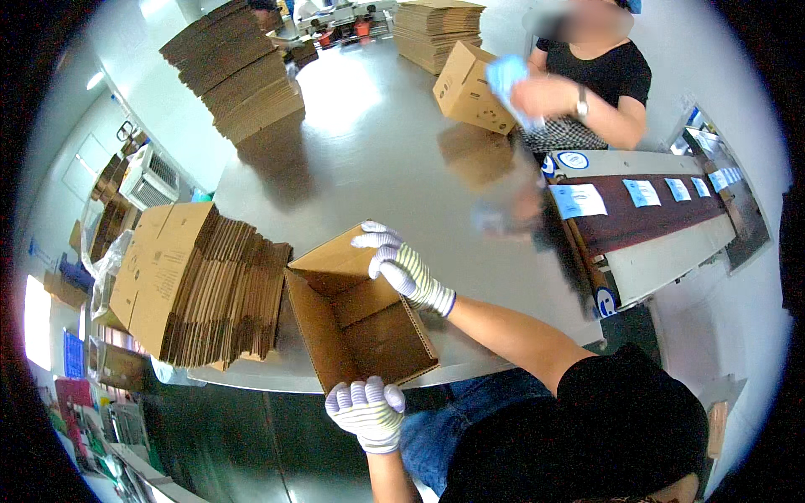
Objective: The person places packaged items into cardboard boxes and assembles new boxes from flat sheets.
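An open-topped cardboard box (381, 335) stands tilted toward me at the table's near edge, its brown inside showing and nothing in it. My left hand (366, 411), in a striped white glove, has its fingers curled at the box's near edge. My right hand (407, 272), gloved the same way, grips the far right side of the box, fingertips bent over the top of a raised flap. Both thumbs are partly hidden. Just left of the box, a row of flattened cartons (222, 293) leans together on the table.
Flat cardboard is piled on the metal table (369, 159) in a tall stack (239, 75) and a lower stack (436, 33). Across from me, a co-worker (591, 75) holds blue-and-white packets beside another carton (470, 84). On the right a conveyor (654, 222) carries several packets.
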Action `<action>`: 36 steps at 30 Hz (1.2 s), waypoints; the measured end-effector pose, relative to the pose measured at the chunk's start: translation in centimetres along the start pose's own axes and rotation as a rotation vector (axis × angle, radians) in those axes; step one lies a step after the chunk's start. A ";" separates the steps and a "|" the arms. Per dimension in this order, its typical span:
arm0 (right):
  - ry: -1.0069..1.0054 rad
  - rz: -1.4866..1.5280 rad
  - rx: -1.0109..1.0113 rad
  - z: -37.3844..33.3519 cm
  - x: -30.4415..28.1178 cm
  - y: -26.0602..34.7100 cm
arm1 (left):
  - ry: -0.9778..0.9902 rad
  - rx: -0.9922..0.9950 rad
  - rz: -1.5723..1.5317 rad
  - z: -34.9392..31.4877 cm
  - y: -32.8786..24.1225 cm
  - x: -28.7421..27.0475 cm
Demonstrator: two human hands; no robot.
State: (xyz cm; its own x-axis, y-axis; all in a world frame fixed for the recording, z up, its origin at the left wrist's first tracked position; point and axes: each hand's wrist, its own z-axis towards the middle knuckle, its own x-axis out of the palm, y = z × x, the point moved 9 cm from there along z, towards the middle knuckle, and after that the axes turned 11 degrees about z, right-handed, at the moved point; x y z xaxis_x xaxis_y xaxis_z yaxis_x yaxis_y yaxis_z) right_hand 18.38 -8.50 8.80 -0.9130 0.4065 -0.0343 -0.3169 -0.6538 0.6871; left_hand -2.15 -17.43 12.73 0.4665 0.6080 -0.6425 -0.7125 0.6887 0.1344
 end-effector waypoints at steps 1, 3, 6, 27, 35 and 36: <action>-0.021 0.010 0.005 -0.2 -0.3 0.0 | -0.007 0.005 0.003 0.1 -0.1 -0.1; -0.034 0.006 0.010 -0.1 -0.6 0.0 | -0.018 0.012 -0.001 0.1 -0.4 -0.2; -0.031 0.033 -0.020 -0.1 -0.4 0.4 | 0.007 0.012 0.006 -0.1 -0.2 -0.1; -0.014 0.021 -0.052 0.1 -0.2 0.8 | 0.019 0.011 0.034 -0.6 0.0 0.4; 0.007 0.042 -0.052 -0.2 -0.2 0.4 | 0.020 0.011 0.045 -0.7 -0.3 0.5; 0.009 0.050 -0.043 -0.1 -0.1 0.5 | 0.015 0.010 0.045 -0.7 -0.2 0.5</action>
State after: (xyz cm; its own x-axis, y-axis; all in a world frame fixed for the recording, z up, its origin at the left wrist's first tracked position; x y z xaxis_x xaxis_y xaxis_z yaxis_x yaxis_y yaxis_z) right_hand 18.28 -8.97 9.06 -0.9301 0.3671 -0.0069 -0.2813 -0.7002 0.6562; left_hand -2.19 -17.54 11.86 0.4258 0.6324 -0.6472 -0.7272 0.6648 0.1712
